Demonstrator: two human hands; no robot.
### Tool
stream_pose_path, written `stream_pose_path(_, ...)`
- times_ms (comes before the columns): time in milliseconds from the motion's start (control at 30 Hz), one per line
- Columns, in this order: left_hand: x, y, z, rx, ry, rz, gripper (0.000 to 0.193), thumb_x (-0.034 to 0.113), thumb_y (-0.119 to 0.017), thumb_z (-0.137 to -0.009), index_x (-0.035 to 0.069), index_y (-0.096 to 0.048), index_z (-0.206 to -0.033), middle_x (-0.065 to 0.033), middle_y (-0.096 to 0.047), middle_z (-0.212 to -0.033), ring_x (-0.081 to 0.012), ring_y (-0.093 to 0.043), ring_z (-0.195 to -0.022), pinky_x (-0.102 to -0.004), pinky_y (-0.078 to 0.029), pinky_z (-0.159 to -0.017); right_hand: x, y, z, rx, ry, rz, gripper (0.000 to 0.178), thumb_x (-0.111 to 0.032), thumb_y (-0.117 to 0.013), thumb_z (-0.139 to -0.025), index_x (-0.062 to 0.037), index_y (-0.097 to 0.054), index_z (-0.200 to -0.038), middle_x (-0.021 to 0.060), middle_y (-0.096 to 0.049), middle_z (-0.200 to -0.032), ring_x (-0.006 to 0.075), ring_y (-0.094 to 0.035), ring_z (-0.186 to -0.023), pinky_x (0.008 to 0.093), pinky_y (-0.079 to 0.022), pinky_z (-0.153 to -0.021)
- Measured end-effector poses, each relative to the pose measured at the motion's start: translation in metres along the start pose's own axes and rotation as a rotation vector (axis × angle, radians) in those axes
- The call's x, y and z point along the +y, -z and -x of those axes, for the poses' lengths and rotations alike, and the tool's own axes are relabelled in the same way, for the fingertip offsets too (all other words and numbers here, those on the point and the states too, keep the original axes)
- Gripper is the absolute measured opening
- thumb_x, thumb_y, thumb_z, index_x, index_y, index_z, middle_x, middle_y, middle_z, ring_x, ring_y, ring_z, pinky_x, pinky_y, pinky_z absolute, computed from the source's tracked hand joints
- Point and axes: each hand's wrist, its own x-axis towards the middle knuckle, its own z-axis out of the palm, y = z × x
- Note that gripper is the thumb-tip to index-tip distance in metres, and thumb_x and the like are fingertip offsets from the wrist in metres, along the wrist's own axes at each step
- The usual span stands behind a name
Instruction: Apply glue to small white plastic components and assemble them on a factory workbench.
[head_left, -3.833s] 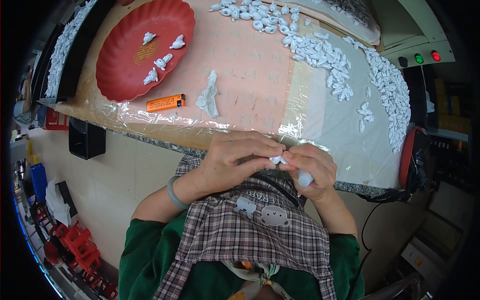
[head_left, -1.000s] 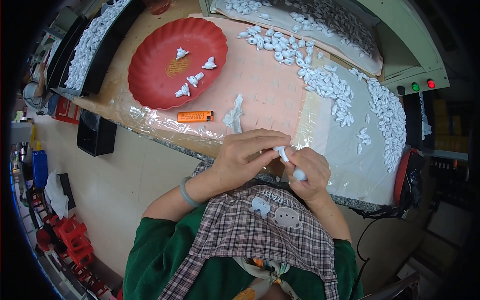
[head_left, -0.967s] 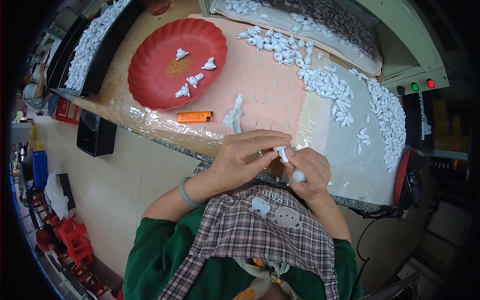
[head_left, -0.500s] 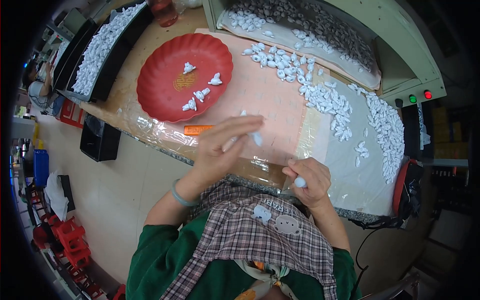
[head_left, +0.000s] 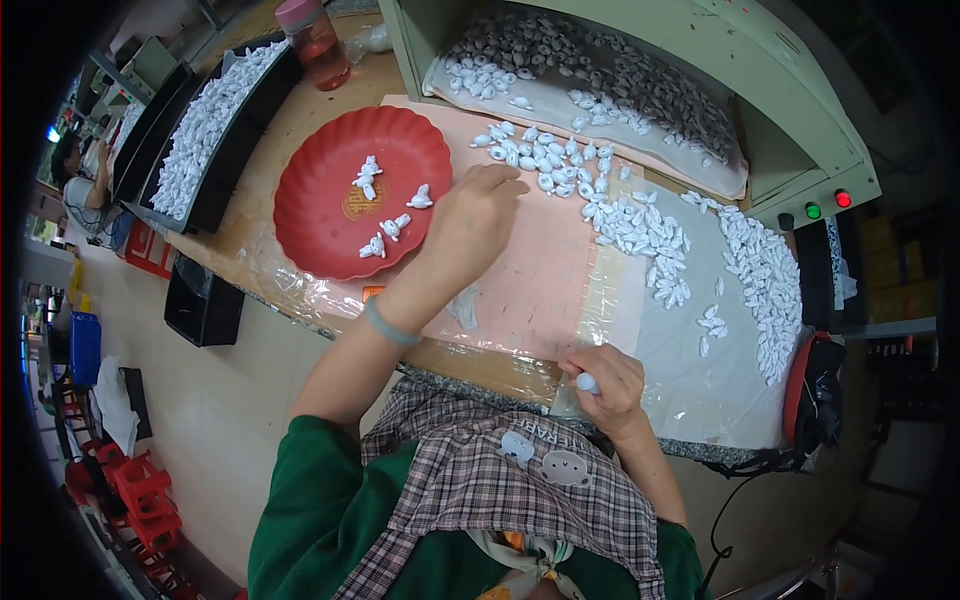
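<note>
My left hand [head_left: 478, 222] is over the pink sheet [head_left: 530, 270], between the red scalloped plate [head_left: 295, 225] and a loose pile of white oval pieces [head_left: 548, 158]. Its fingers are loosely bent and apart, with nothing visible in them. Close to the table's front edge, my right hand [head_left: 616, 388] is closed around a white, round-ended thing [head_left: 587, 383]; most of it is hidden by the fingers. Several small white animal-shaped figures [head_left: 395, 228] lie on the plate. Below my left wrist, a crumpled clear plastic scrap [head_left: 464, 306] rests on the sheet.
Narrow white pieces [head_left: 762, 290] spread over the grey sheet at right. A pale green machine [head_left: 800, 120] with lit buttons stands behind. Black trays [head_left: 215, 140] of white pieces and a pink-capped bottle [head_left: 318, 50] are at left. Another person [head_left: 85, 190] sits far left.
My left hand has moved forward from above the pink sheet's front part toward the oval pieces. One more white figure is on the plate. The right hand keeps its grip; the view has shifted slightly.
</note>
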Motion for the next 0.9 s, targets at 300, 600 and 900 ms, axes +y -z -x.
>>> stream_pose_path(300, -0.022, -0.071, -0.036, -0.195, 0.265, -0.046, 0.012, 0.013, -0.066, -0.077, 0.002, -0.064, -0.083, -0.0135, -0.066, -0.085, -0.0318, -0.063, -0.077, -0.0413, -0.049, -0.068, 0.002, 0.005, 0.005, -0.012, -0.051, 0.0, 0.015, 0.003, -0.072, -0.066, -0.0012, -0.064, -0.078, 0.0085, -0.063, -0.068, 0.0217, -0.061, -0.058, 0.0298, -0.048, -0.051)
stream_pose_path(600, -0.032, -0.075, -0.02, -0.169, 0.233, 0.057, 0.017, 0.005, -0.064, -0.07, 0.004, -0.062, -0.086, -0.0158, -0.064, -0.091, -0.0328, -0.063, -0.083, -0.0418, -0.05, -0.072, -0.002, 0.004, 0.005, -0.044, -0.081, -0.041, 0.02, 0.005, -0.068, -0.064, -0.0007, -0.064, -0.083, 0.0086, -0.062, -0.069, 0.0225, -0.062, -0.059, 0.03, -0.049, -0.053)
stream_pose_path(900, 0.005, -0.024, 0.01, -0.173, 0.16, 0.245, 0.023, 0.006, -0.069, -0.074, 0.003, -0.063, -0.096, -0.0094, -0.061, -0.086, -0.0251, -0.063, -0.077, -0.0333, -0.051, -0.067, 0.002, 0.004, 0.013, -0.03, -0.336, -0.185, 0.023, 0.007, -0.062, -0.075, 0.0006, -0.06, -0.097, 0.0088, -0.062, -0.077, 0.0152, -0.059, -0.067, 0.025, -0.046, -0.059)
